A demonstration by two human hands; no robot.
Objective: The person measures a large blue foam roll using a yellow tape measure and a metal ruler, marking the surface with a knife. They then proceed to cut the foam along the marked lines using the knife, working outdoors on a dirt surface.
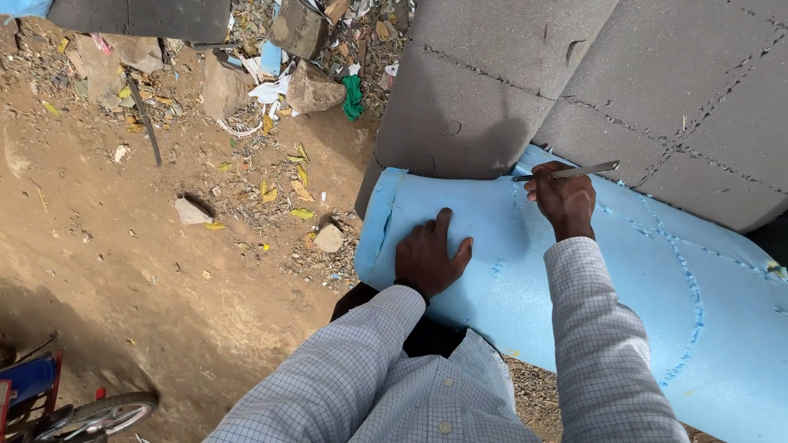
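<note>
A thick light-blue foam sheet (624, 279) lies curved in front of me, marked with dotted blue lines. My left hand (428, 256) presses flat on its near left end, fingers spread. My right hand (565, 199) is closed on a thin metal blade (574, 172) that points right, its tip at the seam where the blue foam meets a grey foam slab (574, 90). The grey slab lies behind and partly over the blue one and shows stitched-looking seams. Both my arms wear checked light sleeves.
Bare brown dirt ground (148, 262) stretches to the left, with stones (328, 238), dry leaves and scattered rubbish along the top. A small wheel and blue-red frame (74, 406) sit at the bottom left corner. Another dark slab (139, 16) lies at the top left.
</note>
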